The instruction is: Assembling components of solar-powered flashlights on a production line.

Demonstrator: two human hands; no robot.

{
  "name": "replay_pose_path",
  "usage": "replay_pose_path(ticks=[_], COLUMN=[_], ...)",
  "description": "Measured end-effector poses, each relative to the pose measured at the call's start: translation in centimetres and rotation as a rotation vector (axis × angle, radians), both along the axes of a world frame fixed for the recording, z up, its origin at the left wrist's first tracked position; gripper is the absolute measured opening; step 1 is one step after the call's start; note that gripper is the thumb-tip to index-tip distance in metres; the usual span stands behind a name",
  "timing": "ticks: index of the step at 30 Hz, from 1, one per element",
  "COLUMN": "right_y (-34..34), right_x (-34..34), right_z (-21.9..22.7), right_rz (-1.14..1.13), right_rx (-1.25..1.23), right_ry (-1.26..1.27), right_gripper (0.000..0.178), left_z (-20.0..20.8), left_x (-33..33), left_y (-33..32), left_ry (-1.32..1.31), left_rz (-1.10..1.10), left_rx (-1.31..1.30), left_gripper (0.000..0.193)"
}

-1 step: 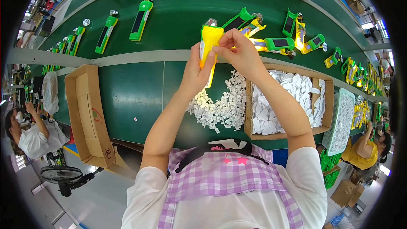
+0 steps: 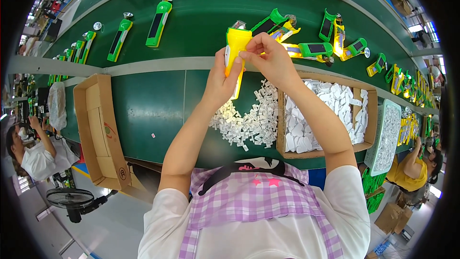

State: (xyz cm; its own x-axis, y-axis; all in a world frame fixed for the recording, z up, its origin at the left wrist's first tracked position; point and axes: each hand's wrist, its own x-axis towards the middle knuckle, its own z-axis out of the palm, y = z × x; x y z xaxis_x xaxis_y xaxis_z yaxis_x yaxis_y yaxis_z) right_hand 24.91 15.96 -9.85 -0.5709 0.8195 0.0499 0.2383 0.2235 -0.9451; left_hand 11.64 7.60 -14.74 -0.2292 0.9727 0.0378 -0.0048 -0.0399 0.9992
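A yellow and green flashlight [image 2: 238,41] is held upright over the work table's back edge, its clear lens end pointing away from me. My left hand [image 2: 222,79] wraps round its lower body, thumb on the yellow face. At its right side my right hand [image 2: 273,64] is closed, thumb and index finger pressed against the body; whether a small part sits between those fingertips is hidden. Just below lies a heap of small white plastic parts [image 2: 261,120]. Right of the heap, a cardboard box [image 2: 279,136] contains flat white plastic pieces [image 2: 314,122].
Finished-looking green flashlights [image 2: 159,22] lie on the belt at the left; opened ones [image 2: 327,26] lie at the right. A shallow cardboard box [image 2: 98,124] stands on the left, a pale green basket [image 2: 383,136] on the right. A fan [image 2: 72,199] and two other people flank the table.
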Motion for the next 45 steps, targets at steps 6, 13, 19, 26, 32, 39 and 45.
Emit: replay_pose_path(ticks=[6,13,19,26,32,39,45], right_y=[3.1,11.6,13.8,13.6,10.3,2.3,-3.4], right_x=[0.4,7.5,8.8,9.2,7.7,9.0,13.9], right_z=[-0.9,-3.3,-4.9,-4.6,-0.9,2.6,0.0], right_rz=[-0.056,-0.244,-0.059,0.078,0.184,-0.041,0.170], right_rx=[0.190,0.739,0.525,0.503,0.533,0.534,0.384], right_ry=[-0.135,-1.005,-0.768,-0.587,-0.423,-0.379,-1.066], right_gripper=[0.013,0.015,0.017,0.012,0.014,0.013,0.018], left_z=[-0.6,-4.1,-4.0,-4.1,-2.5,1.6,1.1], left_x=[-3.3,-13.7,-5.0,0.1,-0.5,0.7,2.1], left_y=[4.5,10.2,14.3,14.4,11.6,5.0,3.7], left_ry=[0.146,1.431,1.191,0.615,0.061,-0.895,-0.823], left_rz=[0.107,0.307,0.103,-0.154,-0.220,-0.622,-0.278], left_rx=[-0.086,-0.334,0.228,-0.024,-0.145,-0.482,-0.376], left_gripper=[0.042,0.054,0.028,0.035,0.035,0.042,0.039])
